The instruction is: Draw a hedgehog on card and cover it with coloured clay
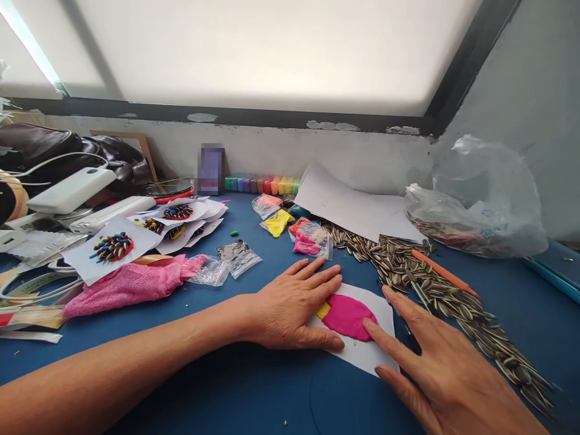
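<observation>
A pale, backlit window pane (272, 48) fills the background above a grey wall (254, 142), and below it I look down on a blue table (235, 386). Midway across, toward the near edge, lies a white paper (362, 356) bearing a flat magenta clay shape (347, 317), with a yellow piece (323, 310) at its left end.

I see the left hand (294, 311) laid flat over the paper's left side, fingers extended, thumb apart, grasping nothing. The right hand (435, 362) is spread wide and holds nothing; its index fingertip touches the magenta shape near its right end, while its thumb tip is at the paper's near right corner.

Striped seeds (512, 356) trail toward the table's near right corner, an orange stick (446, 275) lying on them. Toward the far right corner slumps a clear plastic bag (489, 211). By the far edge I make out a row of coloured blocks (267, 185); toward the left edge, seed-covered cards (147, 241) sit beside a pink cloth (131, 287).
</observation>
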Motion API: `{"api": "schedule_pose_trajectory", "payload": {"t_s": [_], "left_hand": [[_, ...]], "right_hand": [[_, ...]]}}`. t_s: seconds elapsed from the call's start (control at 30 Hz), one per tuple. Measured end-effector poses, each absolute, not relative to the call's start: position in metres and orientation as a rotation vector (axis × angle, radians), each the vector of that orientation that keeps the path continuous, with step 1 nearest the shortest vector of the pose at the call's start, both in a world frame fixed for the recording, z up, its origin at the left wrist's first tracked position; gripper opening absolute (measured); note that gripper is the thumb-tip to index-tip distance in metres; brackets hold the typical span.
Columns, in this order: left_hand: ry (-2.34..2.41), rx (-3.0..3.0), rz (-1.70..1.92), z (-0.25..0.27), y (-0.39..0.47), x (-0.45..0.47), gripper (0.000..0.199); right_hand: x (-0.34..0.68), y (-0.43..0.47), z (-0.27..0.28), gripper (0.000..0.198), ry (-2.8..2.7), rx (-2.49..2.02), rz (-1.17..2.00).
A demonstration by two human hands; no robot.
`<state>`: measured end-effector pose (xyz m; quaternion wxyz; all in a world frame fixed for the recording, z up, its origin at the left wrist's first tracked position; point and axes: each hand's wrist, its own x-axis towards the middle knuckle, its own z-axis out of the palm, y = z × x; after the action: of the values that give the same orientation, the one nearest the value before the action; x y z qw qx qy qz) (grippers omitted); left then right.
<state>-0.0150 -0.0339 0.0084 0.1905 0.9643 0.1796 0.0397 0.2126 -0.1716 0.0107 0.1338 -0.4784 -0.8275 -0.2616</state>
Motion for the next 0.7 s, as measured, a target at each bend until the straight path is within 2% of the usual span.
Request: {"api": "schedule_pose_trajectory", "payload": {"t_s": [0.47,0.7], "left_hand": [[0.488,2.725,0.143,0.0068,-0.0336,-0.0151,0.094],[0.495,2.736,0.154,0.0065,-0.0338,-0.0153,0.090]], "right_hand": [[0.2119,-0.1697,0.0073,0.042,-2.337,-1.534,-0.827],[0.2155,-0.1696,0.0066,0.041,-2.348,-1.562,-0.726]]}}
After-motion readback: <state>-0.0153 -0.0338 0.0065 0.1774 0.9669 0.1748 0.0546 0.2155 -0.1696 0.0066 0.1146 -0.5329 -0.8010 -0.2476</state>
